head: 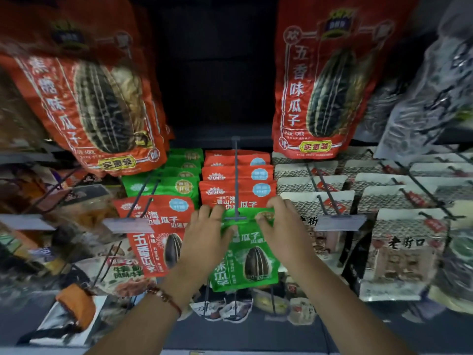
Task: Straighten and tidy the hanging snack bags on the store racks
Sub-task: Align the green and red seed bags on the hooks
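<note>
While both hands — left hand (204, 237), right hand (284, 229) — pinch it, green bag (245, 254) hangs.

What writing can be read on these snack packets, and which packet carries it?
"五香味瓜子" and "实惠装": big red bag, upper right.
"味瓜子" and "实惠装": big red bag, upper left; its first characters are blurred.
"瓜子": green bag pinched by left hand and right hand.
"老街口": pale bag, right.
Smaller print is blurred.

Dim light (edges blurred, fisheye-warped).

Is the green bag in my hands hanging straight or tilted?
Tilted: the green bag leans off vertical, its top pinched by the left hand and right hand.
</note>
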{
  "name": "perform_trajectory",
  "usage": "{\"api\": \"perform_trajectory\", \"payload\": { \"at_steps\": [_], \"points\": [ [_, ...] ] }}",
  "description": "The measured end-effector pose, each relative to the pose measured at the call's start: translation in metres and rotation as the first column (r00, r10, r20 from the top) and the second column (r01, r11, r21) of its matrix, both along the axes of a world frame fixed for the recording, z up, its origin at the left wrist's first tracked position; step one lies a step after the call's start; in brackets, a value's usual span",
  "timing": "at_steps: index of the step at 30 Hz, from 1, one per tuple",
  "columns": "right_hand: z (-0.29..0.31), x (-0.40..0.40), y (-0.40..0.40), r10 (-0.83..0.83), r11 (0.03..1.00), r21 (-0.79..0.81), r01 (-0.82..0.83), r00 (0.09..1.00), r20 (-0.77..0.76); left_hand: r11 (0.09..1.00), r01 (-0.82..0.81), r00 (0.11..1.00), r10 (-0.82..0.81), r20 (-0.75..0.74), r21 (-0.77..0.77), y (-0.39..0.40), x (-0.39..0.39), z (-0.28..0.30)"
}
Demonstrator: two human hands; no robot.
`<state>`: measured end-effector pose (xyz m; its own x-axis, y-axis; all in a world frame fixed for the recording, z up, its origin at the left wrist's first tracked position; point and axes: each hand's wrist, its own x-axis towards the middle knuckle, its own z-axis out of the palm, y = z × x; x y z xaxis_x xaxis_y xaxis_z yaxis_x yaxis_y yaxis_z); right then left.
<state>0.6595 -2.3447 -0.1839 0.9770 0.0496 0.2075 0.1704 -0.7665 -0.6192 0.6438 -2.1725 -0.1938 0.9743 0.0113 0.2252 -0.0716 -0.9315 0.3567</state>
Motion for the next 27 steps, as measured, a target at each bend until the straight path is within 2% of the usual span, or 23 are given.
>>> {"api": "perform_trajectory", "payload": {
  "at_steps": [14,19,27],
  "points": [
    [-0.012,-0.021,0.002,-0.067,0.995,0.075,0.059,0.992,0.11,0.983,0.174,0.984,-0.172,0.038,-0.05,0.02,-0.011,0.019],
    [-0.007,-0.038,-0.004,-0.012,0.997,0.076,0.005,0.995,0.097,0.976,0.217,0.976,-0.217,0.013,-0.016,0.024,-0.033,0.024],
    [0.001,-0.075,-0.003,0.115,0.989,0.079,-0.126,0.985,0.127,0.95,0.296,0.953,-0.3,-0.032,-0.102,0.045,-0.07,0.015]
  ]
}}
